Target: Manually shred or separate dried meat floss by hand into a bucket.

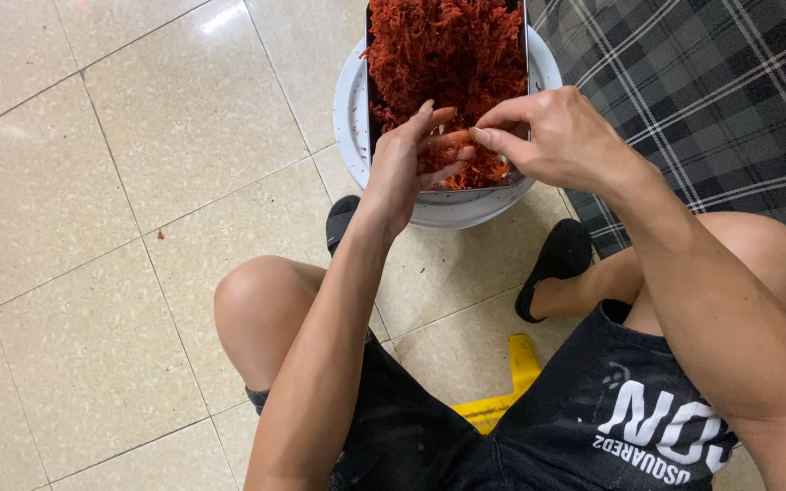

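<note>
A white round basin (349,109) stands on the tiled floor, with a dark rectangular metal tray (372,82) set over it. The tray is heaped with red-orange shreds (448,50). My left hand (407,164) reaches in at the tray's near end, fingers curled among the shreds. My right hand (552,136) is beside it, thumb and fingertips pinched together over a small orange piece (452,143) between both hands. I sit low, knees apart, black slippers on my feet.
Beige glossy floor tiles (120,227) spread to the left. A grey plaid cloth (711,91) covers the upper right. A yellow low stool (502,400) shows between my legs. My black slipper (557,264) rests near the basin.
</note>
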